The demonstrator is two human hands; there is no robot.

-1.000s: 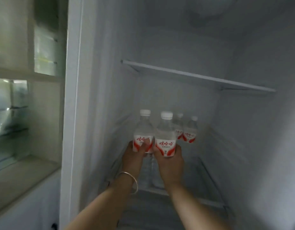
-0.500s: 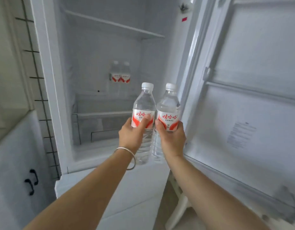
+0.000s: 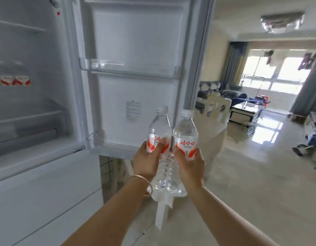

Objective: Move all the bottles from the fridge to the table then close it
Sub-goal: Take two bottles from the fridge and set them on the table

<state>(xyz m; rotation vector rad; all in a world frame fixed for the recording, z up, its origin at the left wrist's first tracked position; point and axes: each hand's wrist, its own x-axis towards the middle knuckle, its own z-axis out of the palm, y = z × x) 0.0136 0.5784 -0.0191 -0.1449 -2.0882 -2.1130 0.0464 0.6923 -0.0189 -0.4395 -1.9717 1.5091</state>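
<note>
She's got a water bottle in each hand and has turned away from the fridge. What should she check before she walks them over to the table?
1. Left hand grips the left bottle round its label: ok.
2. Right hand grips the right bottle the same way: ok.
3. Caps on both bottles: ok.
4. Bottles upright: ok, they lean together slightly and seem to touch.
5. Fridge emptied: not ok, two bottles on the shelf remain, so the fridge door should stay open.
6. Clear spot on the table: cannot tell, only a pale blurred surface shows beyond the hands.
</note>
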